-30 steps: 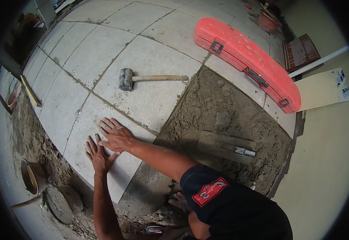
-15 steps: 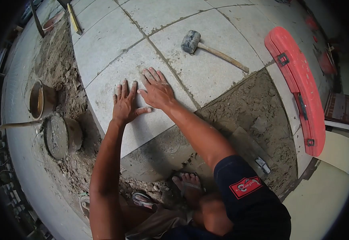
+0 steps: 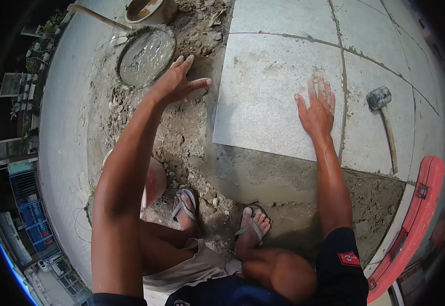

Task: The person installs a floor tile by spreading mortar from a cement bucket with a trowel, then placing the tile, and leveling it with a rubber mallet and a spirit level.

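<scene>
My right hand (image 3: 318, 109) lies with fingers spread on the right part of a light grey tile (image 3: 263, 97), near the joint. My left hand (image 3: 179, 80) is off the tile, over the soil to its left, fingers apart and holding nothing. Close beyond it stands a bucket of wet grey mortar (image 3: 146, 57). A rubber mallet (image 3: 380, 99) rests on the neighbouring tile to the right, its wooden handle toward me. Wet mortar (image 3: 268, 176) is spread below the tile's near edge.
A second bucket (image 3: 153, 13) with a brownish inside stands at the top. A long red case (image 3: 411, 224) lies at the right. My sandalled feet (image 3: 250, 227) are at the mortar's near edge. A reddish container (image 3: 154, 181) is partly behind my left arm.
The view has turned and shifted left. My left hand has lifted off the tile and moved left toward the mortar bucket. My right hand remains on the tile.
</scene>
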Motion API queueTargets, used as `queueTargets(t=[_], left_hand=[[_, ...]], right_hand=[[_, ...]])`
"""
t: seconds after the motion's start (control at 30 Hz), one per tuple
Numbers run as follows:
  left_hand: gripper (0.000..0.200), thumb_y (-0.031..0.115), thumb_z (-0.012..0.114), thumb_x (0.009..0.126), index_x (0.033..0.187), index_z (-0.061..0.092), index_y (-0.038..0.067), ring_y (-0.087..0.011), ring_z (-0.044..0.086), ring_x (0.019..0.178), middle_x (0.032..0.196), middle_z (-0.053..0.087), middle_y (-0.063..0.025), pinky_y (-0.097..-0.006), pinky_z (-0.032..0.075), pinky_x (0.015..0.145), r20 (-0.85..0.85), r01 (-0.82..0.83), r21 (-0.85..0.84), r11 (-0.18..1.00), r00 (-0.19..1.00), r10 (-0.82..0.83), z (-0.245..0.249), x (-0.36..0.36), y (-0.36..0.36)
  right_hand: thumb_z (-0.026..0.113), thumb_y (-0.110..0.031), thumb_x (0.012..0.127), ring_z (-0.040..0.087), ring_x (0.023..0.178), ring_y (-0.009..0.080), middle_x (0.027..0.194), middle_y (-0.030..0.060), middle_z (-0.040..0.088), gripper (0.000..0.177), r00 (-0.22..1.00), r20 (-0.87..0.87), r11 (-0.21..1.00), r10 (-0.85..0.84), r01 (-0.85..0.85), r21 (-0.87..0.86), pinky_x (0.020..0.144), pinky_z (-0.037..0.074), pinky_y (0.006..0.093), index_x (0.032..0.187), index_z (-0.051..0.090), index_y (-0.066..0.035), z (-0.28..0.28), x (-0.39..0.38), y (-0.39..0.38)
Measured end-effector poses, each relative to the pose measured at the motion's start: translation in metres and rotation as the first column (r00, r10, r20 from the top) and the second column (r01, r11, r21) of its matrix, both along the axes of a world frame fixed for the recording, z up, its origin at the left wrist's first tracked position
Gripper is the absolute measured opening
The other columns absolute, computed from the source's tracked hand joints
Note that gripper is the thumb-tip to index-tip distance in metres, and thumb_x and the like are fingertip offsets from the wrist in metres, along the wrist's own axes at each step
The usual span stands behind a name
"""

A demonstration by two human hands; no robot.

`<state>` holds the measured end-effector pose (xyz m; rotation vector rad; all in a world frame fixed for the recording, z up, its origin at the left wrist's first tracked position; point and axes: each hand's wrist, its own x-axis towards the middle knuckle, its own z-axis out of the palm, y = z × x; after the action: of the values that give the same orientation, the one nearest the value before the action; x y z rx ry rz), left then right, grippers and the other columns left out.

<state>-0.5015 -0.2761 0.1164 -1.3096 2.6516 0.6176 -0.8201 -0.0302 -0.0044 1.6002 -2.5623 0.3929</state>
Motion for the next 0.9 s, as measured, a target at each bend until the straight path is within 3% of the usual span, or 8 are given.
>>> queueTargets(t=[0.17, 0.27, 0.43, 0.53, 0.67, 0.8, 0.87, 0.9], left_hand=[[0.11, 0.068, 0.073, 0.087, 0.16, 0.033, -0.004, -0.04, 0.035, 0.153, 0.165, 0.033, -0.0289, -0.0439, 0.03, 0.127, 0.267, 0.045, -0.017, 0.999, 0.963, -0.039, 0.027, 0.064, -0.002], [0.105, 0.066, 0.072, 0.089, 0.158, 0.036, -0.004, -0.0402, 0.038, 0.151, 0.164, 0.037, -0.0278, -0.044, 0.031, 0.126, 0.258, 0.008, 0.044, 0.999, 0.966, -0.019, 0.044, 0.087, 0.014], [0.099, 0.061, 0.075, 0.088, 0.158, 0.04, 0.0, -0.043, 0.051, 0.141, 0.157, 0.046, -0.0272, -0.0488, 0.043, 0.117, 0.127, 0.111, 0.248, 0.962, 0.981, -0.145, 0.083, 0.119, 0.111], [0.099, 0.056, 0.078, 0.085, 0.157, 0.04, 0.001, -0.0427, 0.054, 0.138, 0.154, 0.05, -0.0258, -0.052, 0.044, 0.114, 0.013, 0.329, 0.439, 0.836, 0.928, -0.372, 0.113, 0.137, 0.188], [0.097, 0.054, 0.08, 0.083, 0.156, 0.043, 0.004, -0.0399, 0.054, 0.139, 0.153, 0.052, -0.024, -0.0509, 0.044, 0.114, -0.117, 0.365, 0.648, 0.668, 0.915, -0.386, 0.118, 0.155, 0.256], [0.084, 0.05, 0.073, 0.09, 0.155, 0.045, 0.005, -0.0397, 0.053, 0.14, 0.153, 0.052, -0.0233, -0.0519, 0.045, 0.112, -0.137, 0.356, 0.49, 0.796, 0.933, -0.333, 0.092, 0.167, 0.279], [0.069, 0.042, 0.066, 0.095, 0.152, 0.05, 0.006, -0.0399, 0.052, 0.14, 0.152, 0.054, -0.0222, -0.0546, 0.044, 0.111, -0.004, 0.286, 0.071, 0.956, 0.958, -0.286, 0.068, 0.173, 0.293], [0.059, 0.034, 0.061, 0.097, 0.148, 0.055, 0.006, -0.0409, 0.054, 0.138, 0.15, 0.056, -0.0226, -0.0567, 0.043, 0.112, -0.003, 0.284, 0.056, 0.957, 0.959, -0.284, 0.068, 0.179, 0.289]], right_hand=[[0.056, -0.049, 0.105, 0.022, 0.16, 0.0341, 0.169, 0.0168, 0.034, 0.068, 0.999, -0.032, 0.999, -0.026, 0.028, 0.047, 0.13, 0.014, 0.0485, 0.16, 0.044, -0.011, 0.0, 0.0, 0.001], [0.055, -0.048, 0.105, 0.022, 0.16, 0.0334, 0.17, 0.0161, 0.032, 0.068, 0.999, -0.037, 0.997, -0.021, 0.023, 0.067, 0.13, 0.014, 0.0487, 0.16, 0.043, -0.011, 0.002, 0.001, 0.001], [0.055, -0.046, 0.105, 0.022, 0.16, 0.0334, 0.17, 0.015, 0.032, 0.067, 0.998, -0.056, 0.997, 0.004, 0.0, 0.071, 0.13, 0.014, 0.0494, 0.16, 0.043, -0.01, 0.007, 0.007, -0.002], [0.055, -0.043, 0.107, 0.025, 0.158, 0.0359, 0.169, 0.0164, 0.035, 0.063, 0.997, -0.083, 0.998, 0.004, 0.002, 0.069, 0.129, 0.017, 0.0502, 0.161, 0.044, -0.013, 0.004, 0.005, -0.001], [0.057, -0.04, 0.107, 0.03, 0.156, 0.0369, 0.166, 0.0182, 0.04, 0.06, 0.993, -0.069, 0.995, 0.091, -0.093, -0.024, 0.127, 0.022, 0.0503, 0.157, 0.048, -0.008, 0.0, 0.001, 0.0], [0.058, -0.036, 0.107, 0.033, 0.154, 0.0374, 0.165, 0.0193, 0.041, 0.059, 0.989, -0.098, 0.993, 0.11, -0.114, -0.033, 0.126, 0.024, 0.0484, 0.157, 0.048, -0.006, -0.014, -0.015, -0.001], [0.057, -0.036, 0.107, 0.034, 0.154, 0.0378, 0.164, 0.0199, 0.041, 0.06, 0.99, -0.105, 0.995, 0.097, -0.099, -0.013, 0.126, 0.025, 0.0475, 0.157, 0.047, -0.004, -0.016, -0.018, -0.001], [0.057, -0.036, 0.107, 0.034, 0.153, 0.038, 0.164, 0.0203, 0.041, 0.06, 0.992, -0.095, 0.996, 0.082, -0.084, -0.014, 0.126, 0.025, 0.0471, 0.157, 0.047, -0.003, -0.017, -0.017, -0.002]])
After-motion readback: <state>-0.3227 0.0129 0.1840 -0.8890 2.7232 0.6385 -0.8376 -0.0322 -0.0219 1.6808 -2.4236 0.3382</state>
